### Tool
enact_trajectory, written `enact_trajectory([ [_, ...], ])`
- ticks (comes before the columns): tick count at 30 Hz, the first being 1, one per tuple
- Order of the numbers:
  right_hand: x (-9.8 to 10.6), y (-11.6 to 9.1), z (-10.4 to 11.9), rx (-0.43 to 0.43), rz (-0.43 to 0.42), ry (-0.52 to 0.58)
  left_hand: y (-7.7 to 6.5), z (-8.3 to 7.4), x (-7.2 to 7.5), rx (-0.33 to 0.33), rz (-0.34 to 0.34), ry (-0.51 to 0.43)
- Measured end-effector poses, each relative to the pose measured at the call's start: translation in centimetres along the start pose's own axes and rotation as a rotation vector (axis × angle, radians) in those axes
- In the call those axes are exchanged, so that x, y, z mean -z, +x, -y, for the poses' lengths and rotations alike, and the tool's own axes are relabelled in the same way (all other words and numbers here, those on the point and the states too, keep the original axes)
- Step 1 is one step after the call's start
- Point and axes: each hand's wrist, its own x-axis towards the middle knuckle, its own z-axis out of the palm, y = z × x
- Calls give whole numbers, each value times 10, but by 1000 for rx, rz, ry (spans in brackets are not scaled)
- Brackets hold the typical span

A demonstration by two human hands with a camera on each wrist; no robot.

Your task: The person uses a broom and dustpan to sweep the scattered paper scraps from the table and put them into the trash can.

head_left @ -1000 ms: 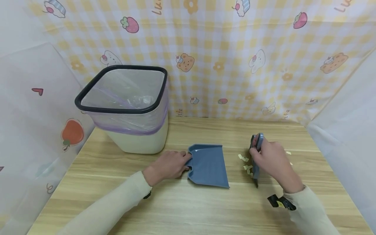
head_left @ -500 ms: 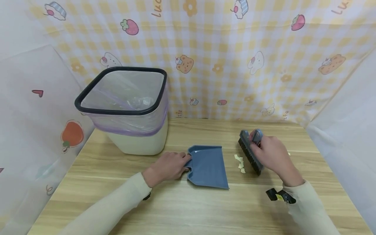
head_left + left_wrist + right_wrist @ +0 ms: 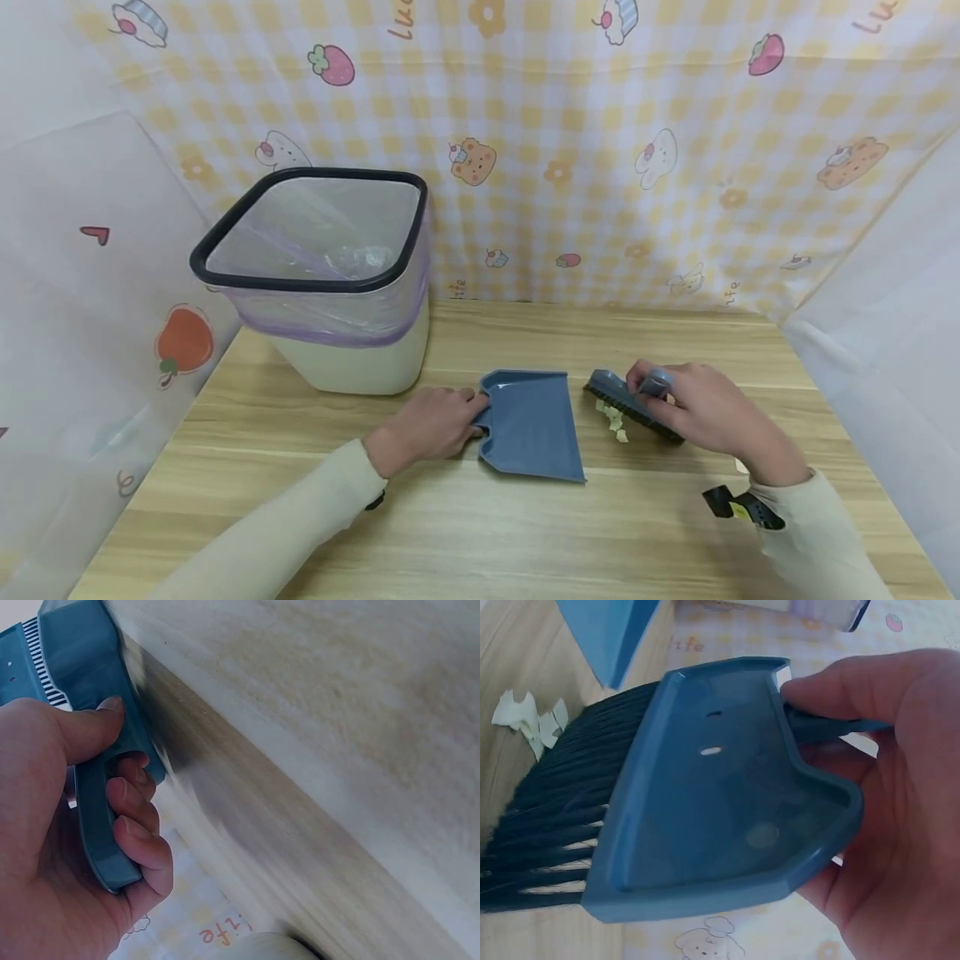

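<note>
A blue dustpan (image 3: 531, 425) lies flat on the wooden table, its wide mouth facing right. My left hand (image 3: 433, 422) grips its handle; in the left wrist view the fingers curl through the handle loop (image 3: 105, 825) with the thumb on top. My right hand (image 3: 708, 417) holds a blue hand brush (image 3: 626, 398) by its handle, tilted, just right of the dustpan. Dark bristles (image 3: 570, 787) touch the table in the right wrist view. Several pale paper scraps (image 3: 615, 421) lie between the brush and the dustpan's mouth, close against the bristles.
A cream trash bin (image 3: 360, 367) with a black rim and a clear bag stands at the back left, behind my left hand. One more pale scrap (image 3: 741, 467) lies by my right wrist. A checked curtain (image 3: 555, 125) hangs along the table's back edge.
The brush has swung round and moved left toward the dustpan, its bristles now beside the scraps, which have been bunched leftward. My left hand and the dustpan have stayed in place.
</note>
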Motion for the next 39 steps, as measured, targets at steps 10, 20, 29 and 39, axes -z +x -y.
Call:
enact_trajectory([
  [10,-3,-2,11,-146,-136,-186,4,1,5,18,44,-41],
  [20,-27,8,26,-293,-95,-112,9,-3,9,51,100,-17],
  [29,-35,17,26,-239,-88,-25,12,-4,12,60,114,14],
  [39,-44,23,32,-204,-117,63,12,-4,14,76,144,1],
])
